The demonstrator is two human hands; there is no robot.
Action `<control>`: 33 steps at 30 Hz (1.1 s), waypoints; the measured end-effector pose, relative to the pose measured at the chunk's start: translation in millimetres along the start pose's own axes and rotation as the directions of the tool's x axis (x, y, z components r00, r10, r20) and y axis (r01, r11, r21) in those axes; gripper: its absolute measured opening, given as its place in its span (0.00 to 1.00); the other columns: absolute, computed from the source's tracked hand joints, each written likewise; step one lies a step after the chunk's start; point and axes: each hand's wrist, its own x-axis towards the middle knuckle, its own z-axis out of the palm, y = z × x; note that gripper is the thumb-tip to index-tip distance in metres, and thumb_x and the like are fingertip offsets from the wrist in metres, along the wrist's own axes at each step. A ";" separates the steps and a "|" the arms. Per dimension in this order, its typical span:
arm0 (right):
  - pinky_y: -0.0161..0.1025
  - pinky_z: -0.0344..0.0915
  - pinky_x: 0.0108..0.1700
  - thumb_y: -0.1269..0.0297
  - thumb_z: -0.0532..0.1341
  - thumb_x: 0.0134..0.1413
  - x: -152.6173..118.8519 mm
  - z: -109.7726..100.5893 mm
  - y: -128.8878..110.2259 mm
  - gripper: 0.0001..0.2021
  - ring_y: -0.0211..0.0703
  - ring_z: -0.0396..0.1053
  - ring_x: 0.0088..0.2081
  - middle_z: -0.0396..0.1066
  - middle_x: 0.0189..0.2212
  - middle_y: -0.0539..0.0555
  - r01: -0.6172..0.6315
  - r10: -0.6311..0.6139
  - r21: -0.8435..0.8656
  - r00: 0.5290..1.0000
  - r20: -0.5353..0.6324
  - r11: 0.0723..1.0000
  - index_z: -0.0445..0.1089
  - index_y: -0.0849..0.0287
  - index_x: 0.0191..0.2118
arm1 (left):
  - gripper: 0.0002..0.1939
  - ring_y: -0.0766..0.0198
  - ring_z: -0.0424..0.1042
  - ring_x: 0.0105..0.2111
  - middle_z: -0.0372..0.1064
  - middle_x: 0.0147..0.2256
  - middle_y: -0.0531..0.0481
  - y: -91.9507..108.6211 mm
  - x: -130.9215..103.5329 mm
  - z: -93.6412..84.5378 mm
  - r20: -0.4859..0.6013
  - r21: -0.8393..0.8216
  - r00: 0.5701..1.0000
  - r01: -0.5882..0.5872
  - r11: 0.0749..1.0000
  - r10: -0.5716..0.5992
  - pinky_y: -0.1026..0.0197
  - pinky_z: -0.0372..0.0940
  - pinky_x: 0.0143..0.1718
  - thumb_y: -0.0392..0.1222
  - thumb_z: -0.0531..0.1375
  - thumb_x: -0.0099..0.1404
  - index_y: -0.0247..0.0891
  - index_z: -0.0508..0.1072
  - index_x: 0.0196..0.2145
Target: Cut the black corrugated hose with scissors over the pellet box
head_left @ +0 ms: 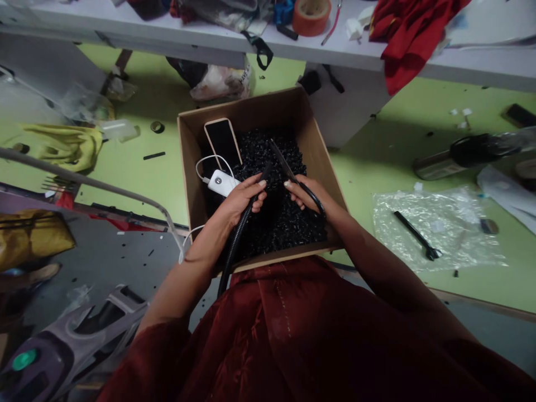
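My left hand (247, 196) is closed around a black corrugated tube (235, 243), which runs down past the box's near edge toward my lap. In my right hand (309, 192) is a pair of scissors (283, 160), with fingers around the dark handle and the blades pointing up and left, close to the tube's upper end. Both hands are over a cardboard box (321, 153) holding a heap of short black pieces (288, 234). A phone (223, 139) leans inside the box's far left corner. Beside my left hand lies a white power bank (221, 183) with a white cable.
Right of the box, a clear plastic bag (456, 223) lies under a black strip-like tool (414, 234), near a metal bottle (444, 159). A yellow cloth (69, 148) is at left. Above, a white shelf (201, 36) carries orange tape (312, 17) and an overhanging red cloth (404, 50).
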 end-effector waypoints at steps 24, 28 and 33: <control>0.32 0.56 0.19 0.58 0.68 0.41 -13.2 -7.6 -6.9 0.16 0.31 0.56 0.17 0.60 0.16 0.41 -0.068 -0.145 0.645 0.952 0.271 0.761 0.61 0.55 0.34 | 0.25 0.71 0.66 0.25 0.71 0.36 0.47 -79.1 -170.0 29.1 -0.122 0.143 0.993 0.012 0.990 0.006 0.64 0.64 0.29 0.44 0.61 0.59 0.41 0.68 0.55; 0.35 0.54 0.20 0.63 0.66 0.40 -14.1 -12.1 -14.9 0.13 0.32 0.56 0.16 0.60 0.15 0.42 0.001 -0.192 0.604 0.949 0.252 0.797 0.62 0.53 0.32 | 0.13 0.66 0.67 0.33 0.71 0.36 0.50 -164.3 -204.4 15.3 -0.421 0.308 0.907 0.125 0.943 0.017 0.64 0.62 0.36 0.43 0.61 0.58 0.40 0.74 0.42; 0.40 0.55 0.22 0.64 0.67 0.38 -20.3 -24.1 -20.6 0.12 0.34 0.59 0.17 0.59 0.14 0.43 0.114 -0.237 0.486 0.951 0.200 0.866 0.66 0.51 0.31 | 0.08 0.59 0.69 0.38 0.69 0.30 0.51 -283.0 -225.2 23.2 -0.867 0.204 0.481 0.586 0.784 -0.134 0.61 0.61 0.40 0.33 0.58 0.59 0.40 0.70 0.37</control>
